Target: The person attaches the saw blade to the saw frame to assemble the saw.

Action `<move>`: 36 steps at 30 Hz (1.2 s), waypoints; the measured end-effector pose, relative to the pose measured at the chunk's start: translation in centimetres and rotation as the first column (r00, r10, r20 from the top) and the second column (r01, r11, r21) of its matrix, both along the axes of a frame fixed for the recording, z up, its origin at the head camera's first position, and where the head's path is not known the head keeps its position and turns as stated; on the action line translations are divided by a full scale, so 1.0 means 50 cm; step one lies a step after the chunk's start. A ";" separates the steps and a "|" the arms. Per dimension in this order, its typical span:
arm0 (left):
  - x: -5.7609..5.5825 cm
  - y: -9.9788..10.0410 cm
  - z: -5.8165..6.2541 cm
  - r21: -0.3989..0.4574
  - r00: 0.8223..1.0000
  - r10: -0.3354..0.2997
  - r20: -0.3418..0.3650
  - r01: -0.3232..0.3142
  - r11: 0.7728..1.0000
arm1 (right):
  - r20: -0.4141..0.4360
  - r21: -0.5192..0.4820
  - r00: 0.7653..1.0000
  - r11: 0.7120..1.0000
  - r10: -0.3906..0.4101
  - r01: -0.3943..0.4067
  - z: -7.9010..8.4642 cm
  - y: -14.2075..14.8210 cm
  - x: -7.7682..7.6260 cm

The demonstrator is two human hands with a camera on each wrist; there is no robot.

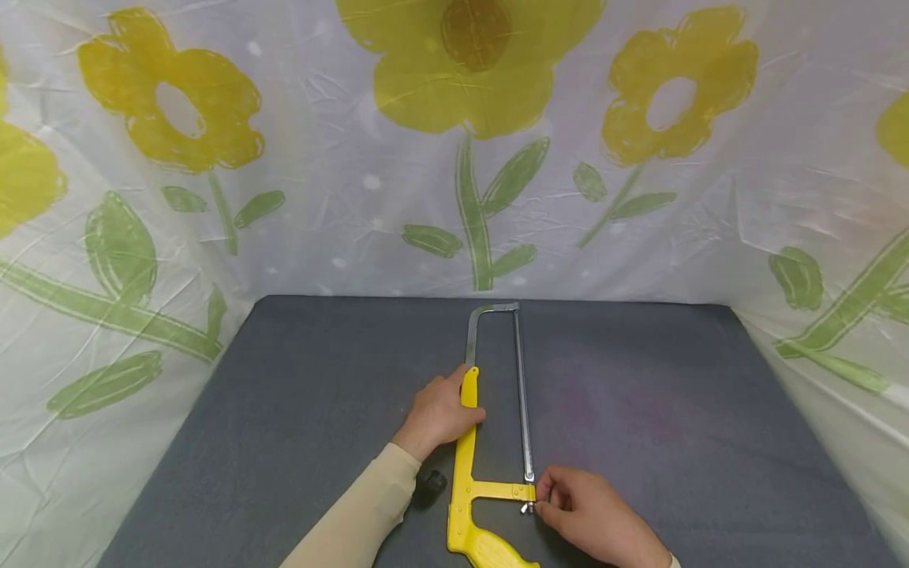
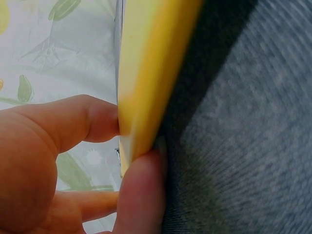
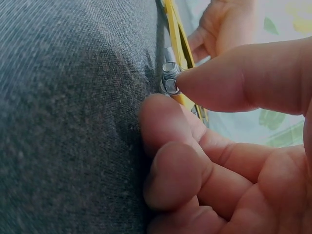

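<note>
A hacksaw with a yellow frame (image 1: 465, 450) lies on the dark grey table, its handle toward me and its silver front bow at the far end. The blade (image 1: 522, 386) runs along its right side. My left hand (image 1: 442, 410) grips the yellow frame about midway, and the left wrist view shows thumb and fingers on either side of it. My right hand (image 1: 592, 509) is at the blade's near end, where a wing nut (image 3: 169, 85) sits on a threaded bolt. Thumb and index fingertip pinch at that nut, the other fingers curled below.
The grey cloth-covered table (image 1: 319, 379) reaches back to a white curtain (image 1: 319, 197) printed with yellow flowers, which also hangs at both sides. A small dark object (image 1: 435, 481) shows beside the left sleeve, left of the saw frame.
</note>
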State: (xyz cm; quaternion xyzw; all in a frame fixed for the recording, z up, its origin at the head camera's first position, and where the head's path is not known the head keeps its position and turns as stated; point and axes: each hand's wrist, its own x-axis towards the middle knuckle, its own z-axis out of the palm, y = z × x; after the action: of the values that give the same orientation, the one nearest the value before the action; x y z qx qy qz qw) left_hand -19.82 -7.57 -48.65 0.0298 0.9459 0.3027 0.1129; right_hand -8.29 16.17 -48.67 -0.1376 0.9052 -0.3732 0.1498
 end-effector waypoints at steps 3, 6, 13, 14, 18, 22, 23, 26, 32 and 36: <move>0.001 0.000 0.000 0.000 1.000 -0.001 0.000 0.001 1.000 | 0.012 0.000 1.000 1.000 0.000 0.000 -0.001 0.000 -0.001; 0.000 0.001 -0.001 0.001 1.000 -0.002 -0.003 0.002 1.000 | 0.033 0.002 0.999 1.000 -0.005 0.005 -0.004 0.000 -0.004; 0.000 0.002 0.000 -0.006 1.000 -0.007 -0.017 0.007 1.000 | 0.031 0.007 0.999 1.000 -0.015 0.015 -0.003 -0.002 -0.004; 0.000 0.002 0.000 -0.006 1.000 -0.005 -0.014 0.005 1.000 | 0.028 0.009 0.999 1.000 -0.016 0.016 -0.003 -0.003 -0.004; -0.001 0.003 0.000 -0.007 1.000 0.002 -0.007 -0.002 1.000 | 0.026 0.027 0.999 0.999 -0.023 0.023 -0.002 -0.006 -0.004; 0.000 0.003 0.000 -0.010 1.000 0.001 -0.008 -0.002 1.000 | 0.041 0.047 0.999 0.998 -0.032 0.030 -0.002 -0.009 -0.005; 0.000 0.003 0.000 -0.011 1.000 0.000 -0.009 -0.001 1.000 | 0.044 0.046 0.998 0.998 -0.033 0.031 -0.002 -0.009 -0.005; 0.000 0.002 -0.001 -0.012 1.000 -0.002 -0.013 0.002 1.000 | 0.043 0.046 0.999 0.999 -0.028 0.026 -0.001 -0.009 -0.005; 0.001 0.002 -0.002 -0.008 1.000 0.003 -0.016 -0.003 1.000 | 0.053 0.039 0.999 0.999 -0.004 0.002 0.004 -0.006 -0.002; 0.001 0.001 -0.003 -0.009 1.000 0.004 -0.018 -0.005 1.000 | 0.112 0.058 0.993 0.998 -0.022 0.015 0.007 -0.010 -0.002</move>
State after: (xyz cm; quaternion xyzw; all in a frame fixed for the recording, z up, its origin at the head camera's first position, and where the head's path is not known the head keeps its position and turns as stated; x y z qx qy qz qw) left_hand -19.76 -7.50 -48.78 0.0300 0.9483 0.2983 0.1036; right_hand -8.37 15.67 -48.33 -0.1034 0.9068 -0.3558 0.2011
